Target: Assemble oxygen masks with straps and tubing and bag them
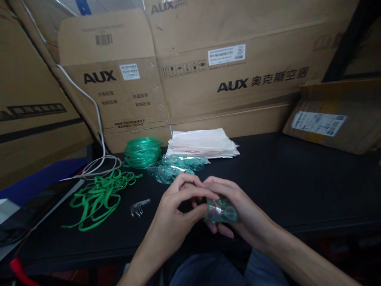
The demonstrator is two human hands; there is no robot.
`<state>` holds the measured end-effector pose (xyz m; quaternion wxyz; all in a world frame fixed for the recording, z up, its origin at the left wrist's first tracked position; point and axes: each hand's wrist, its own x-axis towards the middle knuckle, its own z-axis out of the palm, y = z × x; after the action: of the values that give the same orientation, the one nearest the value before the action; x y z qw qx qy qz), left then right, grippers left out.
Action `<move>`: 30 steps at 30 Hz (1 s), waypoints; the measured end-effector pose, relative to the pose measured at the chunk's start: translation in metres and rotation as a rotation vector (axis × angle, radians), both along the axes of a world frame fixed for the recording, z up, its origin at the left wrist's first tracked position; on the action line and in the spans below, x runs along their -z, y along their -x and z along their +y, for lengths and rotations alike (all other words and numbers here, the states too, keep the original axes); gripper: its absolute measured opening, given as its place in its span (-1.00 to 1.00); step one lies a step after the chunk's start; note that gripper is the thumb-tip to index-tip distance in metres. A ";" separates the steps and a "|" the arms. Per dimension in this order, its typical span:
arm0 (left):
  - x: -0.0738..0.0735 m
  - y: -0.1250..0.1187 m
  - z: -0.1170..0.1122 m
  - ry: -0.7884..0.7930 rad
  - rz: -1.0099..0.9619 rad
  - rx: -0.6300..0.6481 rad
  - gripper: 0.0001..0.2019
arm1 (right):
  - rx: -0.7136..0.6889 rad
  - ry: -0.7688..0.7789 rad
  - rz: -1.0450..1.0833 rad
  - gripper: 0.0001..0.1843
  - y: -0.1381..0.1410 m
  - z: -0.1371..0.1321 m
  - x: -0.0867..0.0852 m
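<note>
Above the table's front edge, both my hands are closed on a small clear green plastic mask, which looks like a breathing mask. My left hand pinches its left edge between thumb and fingers. From behind and the right, my right hand wraps around it, its fingers partly hidden. Just beyond the hands lie several more clear green masks. Thin bent metal strips sit in a small bunch left of my left hand. Farther left is a tangle of flat green straps.
A coil of green tubing and a stack of white sheets or bags stand at the back of the black table. Large cardboard boxes wall off the rear. Another carton is at right. A white cable hangs left.
</note>
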<state>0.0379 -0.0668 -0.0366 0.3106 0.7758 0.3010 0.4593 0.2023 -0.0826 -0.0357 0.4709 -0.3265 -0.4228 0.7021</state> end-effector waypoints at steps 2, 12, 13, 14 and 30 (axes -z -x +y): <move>0.000 0.000 -0.002 -0.122 0.009 -0.030 -0.76 | 0.053 -0.010 -0.014 -0.75 0.002 0.000 0.000; 0.002 -0.003 -0.005 -0.360 -0.034 -0.345 -0.89 | 0.398 -0.393 -0.104 -0.66 0.006 -0.001 0.011; 0.002 -0.003 -0.005 -0.339 -0.043 -0.374 -0.91 | 0.394 -0.416 -0.094 -0.66 0.006 -0.002 0.011; 0.003 -0.003 -0.005 -0.321 -0.053 -0.401 -0.92 | 0.382 -0.437 -0.088 -0.67 0.006 -0.003 0.012; 0.007 -0.001 -0.006 -0.464 0.006 -0.451 -0.88 | 0.403 -0.750 -0.488 -0.50 0.012 -0.014 0.022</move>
<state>0.0390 -0.0725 -0.0436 0.0149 0.7410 0.3536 0.5707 0.1900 -0.0970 -0.0579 0.5696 -0.3649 -0.6729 0.2994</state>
